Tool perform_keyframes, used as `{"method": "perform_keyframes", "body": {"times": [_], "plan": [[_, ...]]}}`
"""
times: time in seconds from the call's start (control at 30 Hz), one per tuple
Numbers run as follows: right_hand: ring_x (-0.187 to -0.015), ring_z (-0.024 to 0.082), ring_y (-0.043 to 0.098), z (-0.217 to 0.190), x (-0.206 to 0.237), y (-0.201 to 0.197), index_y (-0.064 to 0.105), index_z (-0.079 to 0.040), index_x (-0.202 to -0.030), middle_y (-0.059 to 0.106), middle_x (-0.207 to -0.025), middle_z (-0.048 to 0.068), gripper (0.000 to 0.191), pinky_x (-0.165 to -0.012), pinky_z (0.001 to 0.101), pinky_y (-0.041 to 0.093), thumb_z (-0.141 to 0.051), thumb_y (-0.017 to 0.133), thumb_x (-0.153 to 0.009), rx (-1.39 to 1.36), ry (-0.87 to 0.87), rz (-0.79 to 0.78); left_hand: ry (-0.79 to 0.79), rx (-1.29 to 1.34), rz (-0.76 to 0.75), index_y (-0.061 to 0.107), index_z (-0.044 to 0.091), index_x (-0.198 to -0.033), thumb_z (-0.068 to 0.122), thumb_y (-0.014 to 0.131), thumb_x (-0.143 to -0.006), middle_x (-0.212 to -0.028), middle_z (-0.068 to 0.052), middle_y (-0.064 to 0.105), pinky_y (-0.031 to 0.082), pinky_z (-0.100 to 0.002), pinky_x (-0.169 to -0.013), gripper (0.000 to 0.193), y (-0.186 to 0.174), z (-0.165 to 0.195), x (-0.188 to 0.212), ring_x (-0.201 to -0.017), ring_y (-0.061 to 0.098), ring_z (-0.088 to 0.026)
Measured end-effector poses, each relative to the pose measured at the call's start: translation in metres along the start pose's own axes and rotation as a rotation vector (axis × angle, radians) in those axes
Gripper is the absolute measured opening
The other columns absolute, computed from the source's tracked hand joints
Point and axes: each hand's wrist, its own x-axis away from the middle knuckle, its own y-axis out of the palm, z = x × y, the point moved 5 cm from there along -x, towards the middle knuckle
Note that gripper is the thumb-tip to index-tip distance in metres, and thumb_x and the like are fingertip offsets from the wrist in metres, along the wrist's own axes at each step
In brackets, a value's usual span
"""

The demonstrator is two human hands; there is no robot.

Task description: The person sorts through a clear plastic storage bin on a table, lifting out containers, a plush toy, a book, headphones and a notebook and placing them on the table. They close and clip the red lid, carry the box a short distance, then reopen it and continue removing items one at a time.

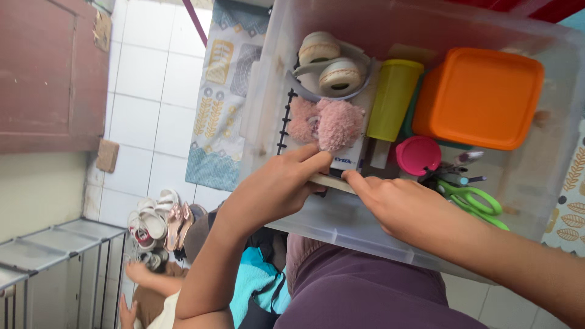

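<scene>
The clear plastic bin (341, 225) rests on my lap and fills most of my view. Inside it, at the far right, sits the orange lidded container (481, 97), and just beside that stands the yellow-green tumbler (393, 97). The grey headphones (329, 64) with cream pads lie at the back, touching the fluffy pink pouch (326, 122), which lies on a spiral notebook (283, 122). Near the tumbler sits a round pink lid (418, 155), with green-handled scissors (475, 201) and some pens (463, 170) to its right. My left hand (274, 186) curls over the near wall, fingers closed around the edge of a thin flat book (332, 181) standing against that wall. My right hand (396, 204) meets the same book from the other side, forefinger (356, 180) pressed on its top edge; whether the rest of that hand grips it I cannot tell.
</scene>
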Motion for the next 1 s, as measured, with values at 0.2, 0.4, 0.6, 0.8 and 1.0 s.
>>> {"method": "perform_keyframes", "body": {"times": [0.2,0.4,0.6,0.8,1.0], "plan": [[-0.088,0.038,0.071,-0.002,-0.036,0.026,0.040,-0.004,-0.136,0.069,-0.101,0.014,0.068,-0.066,0.0484,0.058,0.007,0.064,-0.073,-0.056,-0.096,-0.235,-0.181,-0.150,-0.224,0.066,0.006,-0.104,0.001,0.067,-0.074,-0.099,-0.014,0.069,0.054,-0.050,-0.072,0.031,0.021,-0.032,0.017,-0.082,0.069,-0.039],[-0.084,0.039,0.071,-0.006,-0.060,0.058,0.038,0.007,-0.138,0.070,-0.091,0.021,0.074,-0.068,0.0474,0.058,0.004,0.067,-0.070,-0.050,-0.250,-0.177,-0.342,-0.295,-0.401,0.079,0.007,-0.089,-0.005,0.063,-0.070,-0.085,-0.019,0.072,0.058,-0.046,-0.074,0.028,0.055,-0.064,0.013,-0.081,0.072,-0.037],[-0.079,0.038,0.072,0.003,-0.061,0.070,0.036,0.008,-0.145,0.069,-0.083,0.019,0.073,-0.067,0.0452,0.059,0.002,0.062,-0.077,-0.031,-0.253,-0.185,-0.341,-0.275,-0.452,0.079,0.007,-0.088,-0.008,0.062,-0.067,-0.080,-0.021,0.071,0.059,-0.046,-0.073,0.031,0.064,-0.071,0.007,-0.079,0.072,-0.038],[-0.082,0.036,0.073,0.010,-0.049,0.043,0.043,0.003,-0.132,0.071,-0.085,0.018,0.054,-0.069,0.0454,0.058,0.001,0.061,-0.081,0.034,-0.153,-0.188,-0.196,-0.268,-0.268,0.076,0.005,-0.099,-0.004,0.062,-0.075,-0.093,-0.017,0.070,0.057,-0.046,-0.074,0.029,0.043,-0.053,0.001,-0.087,0.070,-0.035],[-0.087,0.040,0.072,0.023,-0.081,0.037,0.047,-0.004,-0.118,0.072,-0.091,0.018,0.037,-0.072,0.0509,0.055,-0.012,0.063,-0.087,-0.099,-0.078,-0.179,-0.188,-0.433,-0.188,0.068,-0.001,-0.110,0.002,0.060,-0.083,-0.094,-0.016,0.069,0.056,-0.042,-0.079,0.028,0.042,-0.059,0.000,-0.094,0.068,-0.034]]}}
